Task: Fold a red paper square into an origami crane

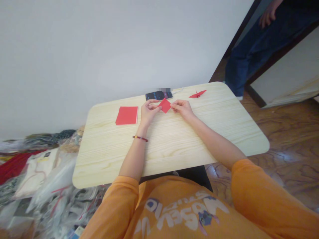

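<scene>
A small folded red paper square (164, 105) is held just above the light wooden table (174, 146), near its far edge. My left hand (149, 111) pinches its left corner and my right hand (183, 108) pinches its right corner. A beaded bracelet (140, 138) is on my left wrist. To the left of my hands lies a flat stack of red paper sheets (127, 115). A finished red paper crane (197, 94) stands at the far right of the table.
A dark phone (159, 95) with a white cable lies at the table's far edge against the white wall. Bags and clutter (37, 179) are piled on the floor at left. Another person in dark trousers (249, 53) stands in the doorway at upper right.
</scene>
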`<move>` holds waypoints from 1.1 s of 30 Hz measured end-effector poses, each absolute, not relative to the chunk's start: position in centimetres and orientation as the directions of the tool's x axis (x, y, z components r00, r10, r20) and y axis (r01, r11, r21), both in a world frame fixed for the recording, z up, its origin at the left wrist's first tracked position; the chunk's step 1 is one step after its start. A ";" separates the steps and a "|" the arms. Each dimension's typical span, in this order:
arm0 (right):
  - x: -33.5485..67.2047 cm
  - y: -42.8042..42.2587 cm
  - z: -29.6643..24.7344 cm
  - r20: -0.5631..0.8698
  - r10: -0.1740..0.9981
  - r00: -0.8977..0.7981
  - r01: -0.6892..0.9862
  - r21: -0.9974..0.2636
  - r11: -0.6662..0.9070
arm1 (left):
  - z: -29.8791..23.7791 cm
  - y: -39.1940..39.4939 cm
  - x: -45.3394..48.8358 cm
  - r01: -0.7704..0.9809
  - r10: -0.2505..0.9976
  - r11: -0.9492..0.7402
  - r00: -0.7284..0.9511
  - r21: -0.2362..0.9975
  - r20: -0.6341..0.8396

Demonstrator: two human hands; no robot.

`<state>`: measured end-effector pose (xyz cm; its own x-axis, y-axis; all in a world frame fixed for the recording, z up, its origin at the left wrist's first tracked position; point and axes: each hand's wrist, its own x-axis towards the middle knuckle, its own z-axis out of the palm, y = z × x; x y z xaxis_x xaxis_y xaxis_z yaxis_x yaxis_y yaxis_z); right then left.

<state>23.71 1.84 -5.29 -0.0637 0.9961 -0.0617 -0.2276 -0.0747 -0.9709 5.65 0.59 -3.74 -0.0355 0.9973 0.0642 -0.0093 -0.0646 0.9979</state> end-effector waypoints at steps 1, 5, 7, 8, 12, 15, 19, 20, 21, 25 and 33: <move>23.7 1.9 -5.3 -0.061 0.996 -0.065 -0.225 -0.971 -0.074 | -3.8 0.7 5.5 -0.028 0.998 -0.059 -0.033 0.998 0.058; 23.9 2.0 -5.5 -0.067 0.995 -0.069 -0.223 -0.972 -0.081 | -3.9 0.9 5.0 -0.061 0.999 -0.018 0.041 0.998 0.020; 24.0 2.0 -5.5 -0.073 0.995 -0.074 -0.230 -0.969 -0.088 | -3.8 0.9 4.7 -0.063 0.996 -0.008 0.093 0.998 0.014; 24.1 2.0 -5.5 -0.075 0.994 -0.077 -0.233 -0.968 -0.091 | -3.7 0.9 4.6 -0.064 0.993 -0.006 0.115 0.998 0.013; 24.3 2.1 -5.4 -0.085 0.993 -0.082 -0.234 -0.967 -0.102 | -3.3 0.9 4.2 -0.064 0.988 0.023 0.157 0.998 -0.013; 24.3 2.2 -5.3 -0.087 0.992 -0.091 -0.235 -0.966 -0.106 | -3.1 0.8 4.3 -0.068 0.992 0.038 0.120 0.997 -0.029; 24.1 2.1 -5.5 -0.073 0.989 -0.126 -0.226 -0.969 -0.101 | -3.1 0.4 5.1 0.014 0.995 -0.032 0.091 0.999 0.031; 24.1 2.2 -5.5 -0.071 0.989 -0.129 -0.219 -0.971 -0.099 | -3.1 0.3 5.3 0.048 0.996 -0.039 0.082 0.998 0.035; 24.1 2.2 -5.6 -0.070 0.989 -0.133 -0.206 -0.974 -0.097 | -3.2 0.2 5.4 0.073 0.996 -0.041 0.080 0.997 0.035; 24.3 2.5 -5.8 -0.059 0.983 -0.175 -0.132 -0.988 -0.083 | -3.3 0.1 5.5 0.096 0.997 -0.036 0.073 0.995 0.029; 24.5 2.6 -5.6 -0.076 0.971 -0.227 -0.173 -0.978 -0.117 | -3.3 0.2 5.3 0.119 0.998 -0.040 0.052 0.992 0.034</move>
